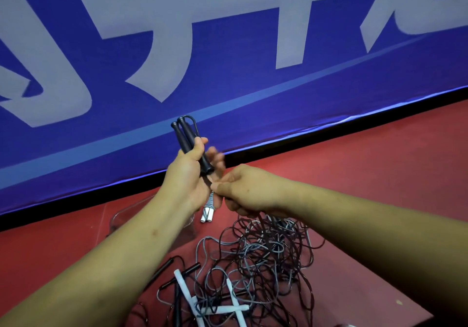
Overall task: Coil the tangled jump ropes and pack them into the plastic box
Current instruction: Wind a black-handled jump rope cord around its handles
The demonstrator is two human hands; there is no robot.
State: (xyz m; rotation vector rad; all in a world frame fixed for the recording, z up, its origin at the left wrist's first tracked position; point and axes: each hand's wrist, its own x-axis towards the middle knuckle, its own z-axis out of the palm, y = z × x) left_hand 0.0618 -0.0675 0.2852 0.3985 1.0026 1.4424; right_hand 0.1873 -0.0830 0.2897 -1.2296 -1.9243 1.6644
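Banner [228, 48]: blue fabric with a lighter stripe; huge white characters, cropped and unreadable.
Floor [367, 174]: smooth red matting.
Rope tangle [253, 263]: thin, glossy black and grey cords looped on the floor, with slim white and black handles among them.
Plastic box [119, 216]: clear, round-cornered, on the floor behind the left forearm.
Left hand [187, 172]: grips two black handles [186, 136] upright, side by side.
Right hand [243, 190]: fingers curled, pinching the black cord [260, 221] just below those handles.
Wound bundle [208, 209]: grey-white, white-handled, beside the box.
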